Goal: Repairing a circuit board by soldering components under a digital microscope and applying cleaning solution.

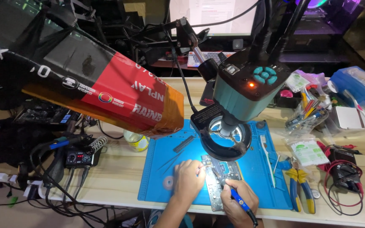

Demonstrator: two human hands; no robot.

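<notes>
A grey-green circuit board (pixel 230 171) lies on the blue work mat (pixel 153 177), under the ring light (pixel 226 139) of a teal microscope (pixel 246 86). My left hand (pixel 188 179) rests on the mat at the board's left edge, fingers pinched on something thin that I cannot identify. My right hand (pixel 238 204) holds a blue-handled soldering iron (pixel 238 200) like a pen, its tip down on the board's middle.
A soldering station (pixel 80 157) with coiled stand and cables sits left. A large black, red and orange box (pixel 102 90) overhangs the desk. Yellow-handled pliers (pixel 297 185), packets, red leads (pixel 339 175) and a blue plastic case (pixel 353 84) lie right. Black tweezers (pixel 184 143) lie on the mat.
</notes>
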